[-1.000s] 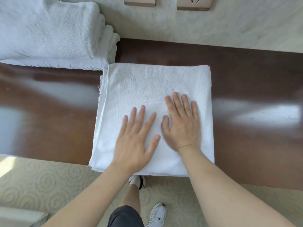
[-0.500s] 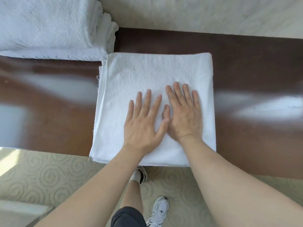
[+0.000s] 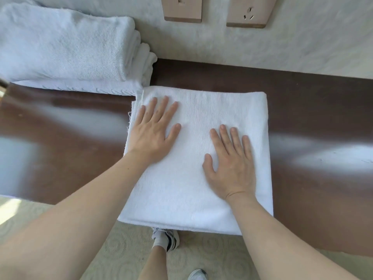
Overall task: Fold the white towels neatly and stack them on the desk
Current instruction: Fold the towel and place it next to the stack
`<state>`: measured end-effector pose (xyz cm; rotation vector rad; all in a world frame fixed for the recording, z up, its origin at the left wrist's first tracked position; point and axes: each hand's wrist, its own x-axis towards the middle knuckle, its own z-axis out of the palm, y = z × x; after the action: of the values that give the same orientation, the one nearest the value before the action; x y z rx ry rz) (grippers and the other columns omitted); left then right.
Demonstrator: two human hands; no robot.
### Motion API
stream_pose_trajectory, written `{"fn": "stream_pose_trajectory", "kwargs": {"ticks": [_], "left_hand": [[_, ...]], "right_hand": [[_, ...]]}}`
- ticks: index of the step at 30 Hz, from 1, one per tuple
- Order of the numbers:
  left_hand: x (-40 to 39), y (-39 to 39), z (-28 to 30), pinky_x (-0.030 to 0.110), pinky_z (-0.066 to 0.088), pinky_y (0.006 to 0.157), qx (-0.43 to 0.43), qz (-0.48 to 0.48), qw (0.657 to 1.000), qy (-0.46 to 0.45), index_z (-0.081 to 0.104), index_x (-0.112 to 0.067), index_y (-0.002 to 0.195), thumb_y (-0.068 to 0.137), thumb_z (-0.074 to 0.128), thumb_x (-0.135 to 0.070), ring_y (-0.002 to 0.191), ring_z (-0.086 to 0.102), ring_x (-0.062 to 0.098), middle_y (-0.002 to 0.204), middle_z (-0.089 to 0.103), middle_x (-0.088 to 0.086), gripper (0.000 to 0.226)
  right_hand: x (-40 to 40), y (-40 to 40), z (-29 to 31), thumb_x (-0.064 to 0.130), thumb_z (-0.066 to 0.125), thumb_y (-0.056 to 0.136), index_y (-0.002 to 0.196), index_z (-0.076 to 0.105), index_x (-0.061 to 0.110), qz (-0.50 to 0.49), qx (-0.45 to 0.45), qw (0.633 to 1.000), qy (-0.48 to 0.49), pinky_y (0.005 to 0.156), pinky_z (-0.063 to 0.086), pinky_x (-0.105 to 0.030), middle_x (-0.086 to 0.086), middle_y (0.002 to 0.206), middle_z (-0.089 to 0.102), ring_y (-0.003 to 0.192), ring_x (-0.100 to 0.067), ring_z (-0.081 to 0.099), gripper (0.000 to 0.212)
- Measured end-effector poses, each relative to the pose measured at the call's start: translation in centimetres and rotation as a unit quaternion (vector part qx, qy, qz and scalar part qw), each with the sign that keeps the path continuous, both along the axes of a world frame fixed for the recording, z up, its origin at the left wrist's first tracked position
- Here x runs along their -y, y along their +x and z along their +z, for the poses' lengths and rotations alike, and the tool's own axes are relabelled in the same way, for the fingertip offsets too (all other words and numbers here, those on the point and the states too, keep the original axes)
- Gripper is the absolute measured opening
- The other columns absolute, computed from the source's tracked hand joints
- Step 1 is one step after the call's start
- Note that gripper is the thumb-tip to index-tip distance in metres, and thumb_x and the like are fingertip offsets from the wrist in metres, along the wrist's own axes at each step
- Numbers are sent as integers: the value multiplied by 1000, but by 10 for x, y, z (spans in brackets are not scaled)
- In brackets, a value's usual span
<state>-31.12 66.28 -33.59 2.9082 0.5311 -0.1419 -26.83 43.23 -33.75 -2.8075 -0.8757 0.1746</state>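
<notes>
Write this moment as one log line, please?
step: smoothing | left hand: flat on folded towel | right hand: flat on it | towel stack: back left on desk

1. my left hand (image 3: 154, 129) has slid away from my right hand (image 3: 232, 162); half a second ago the two lay side by side with thumbs touching in the middle of the folded towel (image 3: 201, 158), now they lie well apart.
2. the left hand now lies flat near the towel's far left corner, fingers spread.
3. my head has tipped up: the wall sockets (image 3: 214, 11) are back in view.
</notes>
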Motion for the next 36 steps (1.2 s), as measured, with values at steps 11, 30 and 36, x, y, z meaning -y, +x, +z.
{"fn": "stream_pose_trajectory", "kwargs": {"ticks": [11, 30, 36], "left_hand": [[19, -33, 9, 45, 0, 125, 34, -32, 999, -24, 14, -26, 161, 103, 16, -56, 155, -4, 24, 169, 3, 3, 65], [34, -110, 3, 48, 20, 124, 28, 133, 981, -140, 13, -37, 160, 103, 19, -54, 154, -12, 17, 168, -8, -11, 60], [14, -68, 4, 50, 41, 113, 7, 53, 989, -138, 9, -34, 160, 103, 20, -53, 155, -8, 19, 169, -3, -6, 61]], "right_hand": [[-2, 0, -1, 45, 24, 98, 161, 20, 25, -4, 11, 1000, -15, 126, 6, -46, 3, 168, 10, 156, -17, 0, 66], [-1, -1, 0, 42, 25, 99, 161, 16, 25, -7, 17, 998, -57, 126, 8, -49, 3, 169, 6, 156, -18, -1, 65], [1, 3, 0, 42, 27, 98, 161, 15, 24, -80, 22, 994, -77, 124, 11, -51, 1, 169, 8, 156, -20, 4, 67]]}}
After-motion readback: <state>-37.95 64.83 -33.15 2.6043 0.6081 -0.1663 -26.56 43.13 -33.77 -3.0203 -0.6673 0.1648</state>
